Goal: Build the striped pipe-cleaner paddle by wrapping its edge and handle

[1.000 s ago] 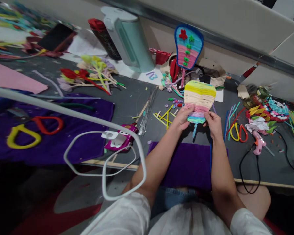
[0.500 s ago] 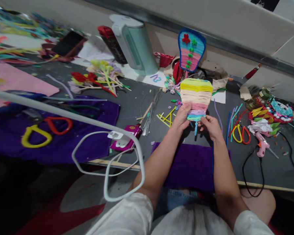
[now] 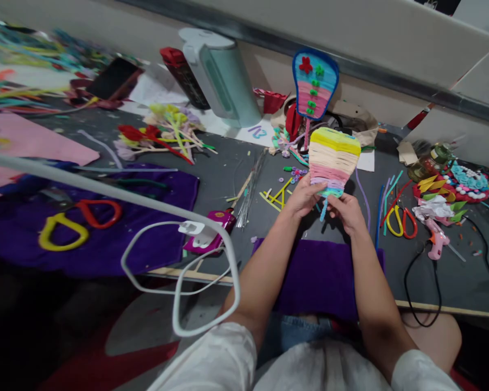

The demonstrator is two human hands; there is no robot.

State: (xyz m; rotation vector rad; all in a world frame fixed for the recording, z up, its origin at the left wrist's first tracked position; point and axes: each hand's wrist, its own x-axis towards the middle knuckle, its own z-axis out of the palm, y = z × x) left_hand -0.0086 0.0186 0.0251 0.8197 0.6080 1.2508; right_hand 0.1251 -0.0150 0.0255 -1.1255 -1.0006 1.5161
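Between both hands I hold up a small fan-shaped piece (image 3: 334,160) made of pipe cleaners, striped yellow, cream, pink, lilac and turquoise, with a light blue stem pointing down. My left hand (image 3: 303,196) grips its lower left edge, fingers partly behind it. The fingers of my right hand (image 3: 345,210) pinch the lower right corner beside the stem. Behind it stands a similar finished-looking fan (image 3: 315,87) with a dark blue rim, a red flower and green bits. Below my hands a purple cloth (image 3: 315,277) hangs over the table edge.
To the right lie scissors (image 3: 402,221), a pink glue gun (image 3: 437,241) with a black cord and a glass jar (image 3: 434,160). On the left are larger scissors (image 3: 63,231), pipe-cleaner flowers (image 3: 158,133), a kettle (image 3: 230,81) and a white cable (image 3: 234,271) crossing in front.
The striped fan has tilted to the right, its top leaning over, and its stem now slants down to the left. My right hand has shifted slightly left. The view has moved a little.
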